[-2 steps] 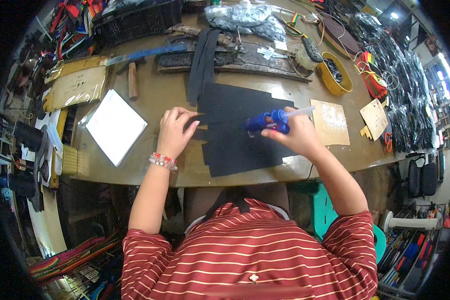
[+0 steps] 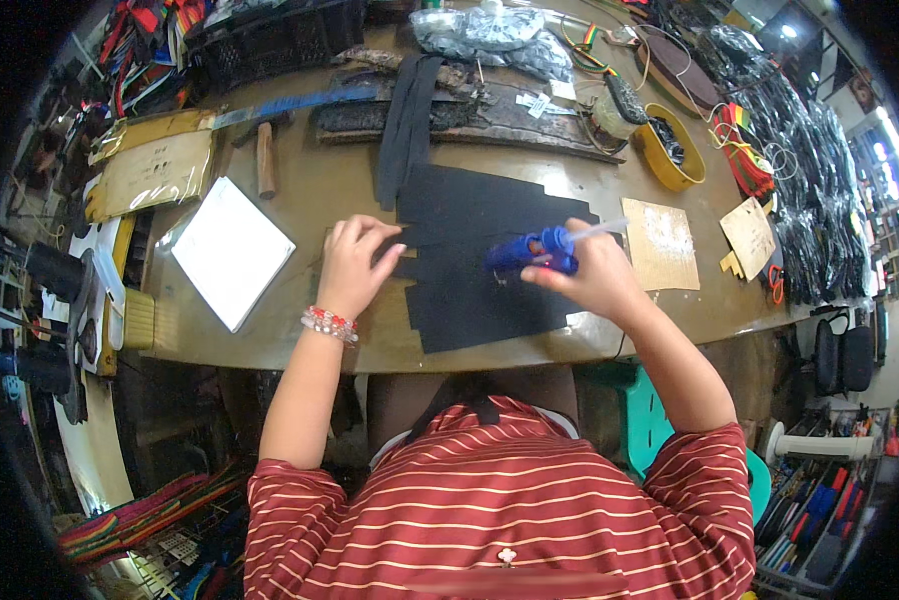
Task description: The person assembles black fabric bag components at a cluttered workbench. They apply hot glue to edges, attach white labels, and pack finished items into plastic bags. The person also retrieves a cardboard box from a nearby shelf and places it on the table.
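Black sheet material (image 2: pixel 480 260), cut with stepped edges, lay flat on the brown worktable (image 2: pixel 320 195) directly in front of the person, its near edge close to the table's front rim. The left hand (image 2: pixel 355 265) rested on the sheet's left edge with fingers spread loosely and pressed down onto it, holding nothing; a beaded bracelet (image 2: pixel 328 323) circled that wrist. The right hand (image 2: pixel 595 275) was curled tightly around the grip of a blue glue gun (image 2: pixel 532 252), which hung over the middle of the sheet with its nozzle pointing left toward the other hand, and a pale glue stick (image 2: pixel 600 230) jutted from its rear. Whether the nozzle touched the sheet could not be told. The two hands stood apart, with bare black sheet between them. A white square sheet (image 2: pixel 232 250) lay to the left on the table, well clear of the left hand. A tan cardboard piece (image 2: pixel 662 245) sat just beside the right hand, on its far right side. A long dark strip (image 2: pixel 410 120) ran away from the sheet's far edge, and a yellow bowl (image 2: pixel 670 150) stood near the table's far right corner.
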The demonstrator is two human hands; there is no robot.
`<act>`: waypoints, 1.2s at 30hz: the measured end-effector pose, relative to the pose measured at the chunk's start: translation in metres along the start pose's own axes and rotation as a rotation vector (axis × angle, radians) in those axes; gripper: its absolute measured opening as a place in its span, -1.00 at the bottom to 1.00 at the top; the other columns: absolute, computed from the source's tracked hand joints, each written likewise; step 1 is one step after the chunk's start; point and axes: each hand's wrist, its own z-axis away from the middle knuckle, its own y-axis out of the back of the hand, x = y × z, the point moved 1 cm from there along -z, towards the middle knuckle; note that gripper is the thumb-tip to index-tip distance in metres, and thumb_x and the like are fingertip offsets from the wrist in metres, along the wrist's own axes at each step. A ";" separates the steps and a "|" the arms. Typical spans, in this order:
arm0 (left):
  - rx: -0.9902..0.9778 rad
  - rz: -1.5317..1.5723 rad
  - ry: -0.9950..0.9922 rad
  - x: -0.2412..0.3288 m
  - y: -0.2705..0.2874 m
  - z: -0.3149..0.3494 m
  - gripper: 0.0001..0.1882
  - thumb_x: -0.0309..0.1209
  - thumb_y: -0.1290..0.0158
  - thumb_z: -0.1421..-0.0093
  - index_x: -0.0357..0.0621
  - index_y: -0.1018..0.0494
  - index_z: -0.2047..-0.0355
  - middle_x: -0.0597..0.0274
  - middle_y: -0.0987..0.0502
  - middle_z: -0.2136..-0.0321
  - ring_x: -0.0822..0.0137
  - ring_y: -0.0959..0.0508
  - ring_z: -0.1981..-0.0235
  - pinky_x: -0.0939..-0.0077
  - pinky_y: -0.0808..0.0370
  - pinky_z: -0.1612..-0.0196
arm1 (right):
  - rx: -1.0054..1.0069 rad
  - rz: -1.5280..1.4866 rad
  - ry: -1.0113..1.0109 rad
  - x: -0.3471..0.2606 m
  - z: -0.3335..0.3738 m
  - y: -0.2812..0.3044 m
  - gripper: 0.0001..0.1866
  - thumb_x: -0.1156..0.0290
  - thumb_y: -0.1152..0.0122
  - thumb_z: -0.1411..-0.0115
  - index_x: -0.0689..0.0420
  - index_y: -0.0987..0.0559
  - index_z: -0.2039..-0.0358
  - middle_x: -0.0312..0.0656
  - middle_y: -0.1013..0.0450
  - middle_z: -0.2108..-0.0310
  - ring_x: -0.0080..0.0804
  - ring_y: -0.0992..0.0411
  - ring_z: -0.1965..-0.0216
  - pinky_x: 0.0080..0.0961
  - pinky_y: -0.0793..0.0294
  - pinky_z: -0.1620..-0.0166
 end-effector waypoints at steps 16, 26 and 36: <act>-0.268 0.164 -0.365 0.024 -0.011 0.008 -0.62 -0.17 -0.24 0.11 0.03 -0.50 0.27 0.32 -0.41 0.28 0.26 -0.37 0.19 0.34 -0.31 0.08 | -0.055 0.082 0.058 -0.016 0.016 -0.034 -0.49 -0.14 -0.25 0.08 0.12 -0.55 0.46 -0.11 -0.31 0.41 -0.07 -0.44 0.45 -0.23 -0.44 0.38; -0.274 0.185 -0.357 0.023 -0.012 0.006 -0.62 -0.17 -0.25 0.12 0.03 -0.50 0.27 0.31 -0.41 0.27 0.25 -0.37 0.19 0.33 -0.31 0.08 | -0.043 0.123 0.058 -0.016 0.015 -0.031 -0.50 -0.13 -0.25 0.07 0.13 -0.55 0.46 -0.12 -0.31 0.41 -0.07 -0.44 0.44 -0.24 -0.45 0.38; -0.280 0.173 -0.343 0.023 -0.011 0.007 -0.61 -0.15 -0.24 0.11 0.04 -0.50 0.26 0.32 -0.41 0.28 0.25 -0.38 0.19 0.33 -0.31 0.09 | -0.107 -0.515 -0.088 0.005 0.019 -0.029 -0.57 0.03 -0.31 0.03 0.18 -0.58 0.38 -0.06 -0.38 0.50 -0.18 -0.39 0.45 -0.34 -0.36 0.36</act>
